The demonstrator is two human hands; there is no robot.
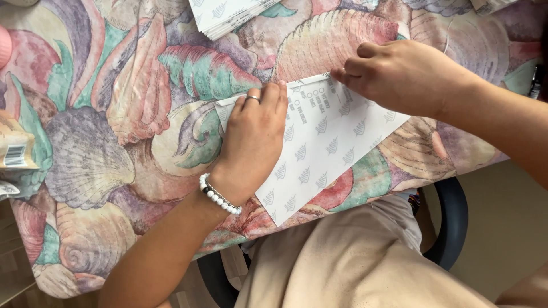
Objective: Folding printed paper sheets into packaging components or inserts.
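Sheet flat under both hands' grip.

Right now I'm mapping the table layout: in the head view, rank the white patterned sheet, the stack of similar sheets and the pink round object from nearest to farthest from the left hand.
1. White patterned sheet, under the left hand.
2. Stack of similar sheets, top edge.
3. Pink round object, far left edge.

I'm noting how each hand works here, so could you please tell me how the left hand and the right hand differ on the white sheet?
The left hand lies flat, palm down, on the white sheet; the right hand is curled, its fingertips at the sheet's top edge. The left wears a ring and a white bead bracelet; the right shows neither. Both touch the sheet.
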